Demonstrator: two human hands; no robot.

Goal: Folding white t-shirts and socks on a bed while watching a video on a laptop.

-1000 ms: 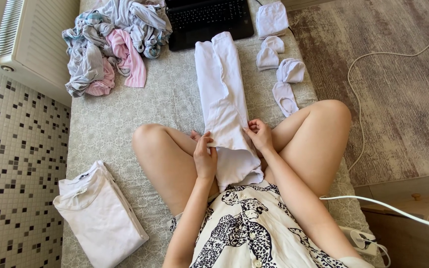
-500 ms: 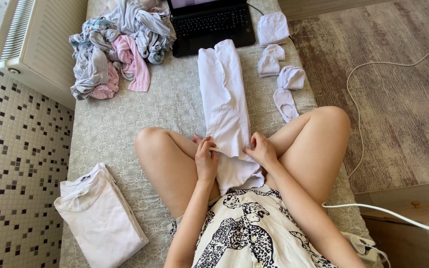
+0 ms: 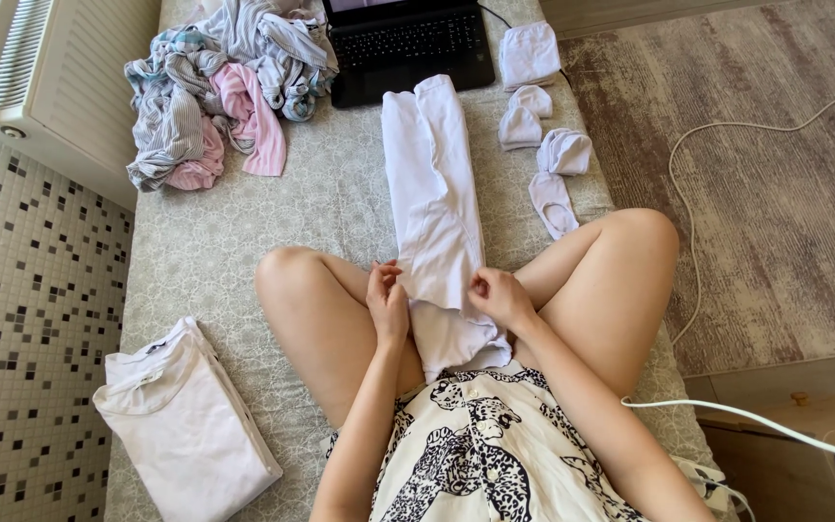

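A long white garment [image 3: 434, 193], folded into a narrow strip, lies on the patterned mattress [image 3: 215, 242] between my crossed legs and reaches up toward the laptop. My left hand [image 3: 388, 300] pinches its left edge near my lap. On the opposite edge, at the same height, my right hand [image 3: 498, 293] grips the cloth. The near end of the garment drapes over my lap, and a fold runs across it between my hands.
A folded white shirt [image 3: 186, 425] lies at my left. A heap of striped and pink clothes [image 3: 215, 92] sits at the far left beside a black laptop [image 3: 408, 43]. Small white socks [image 3: 543, 135] lie far right. A radiator [image 3: 60, 77], white cables [image 3: 727, 416].
Both hands slid a little down the garment toward my lap and now pinch its edges, lifting a fold across it. The view shifted slightly.
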